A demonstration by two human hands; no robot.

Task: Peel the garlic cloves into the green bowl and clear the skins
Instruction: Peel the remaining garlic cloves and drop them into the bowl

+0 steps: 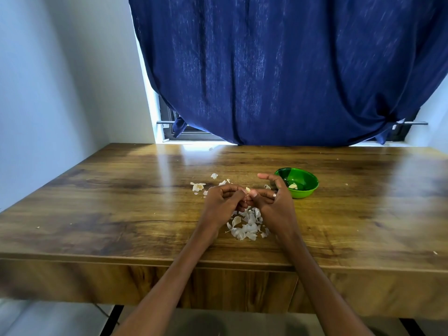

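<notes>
While my left hand [224, 198] and right hand [271, 197] together pinched one small pale garlic clove [247, 189] above the heap of white papery skins [247, 224], slippage was the main risk: a hard pull could have flicked the clove off the glossy brown wooden worktop [109, 214]. Loose skins could have drifted into the round green plastic bowl [301, 194], just beside my right hand and holding a peeled clove [292, 186]. A dark blue curtain [278, 69] hung behind, against pale walls.

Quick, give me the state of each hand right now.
Left hand: fingers curled, pinching the garlic clove.
Right hand: thumb and a finger pinch the same clove; index finger held out straight.
</notes>
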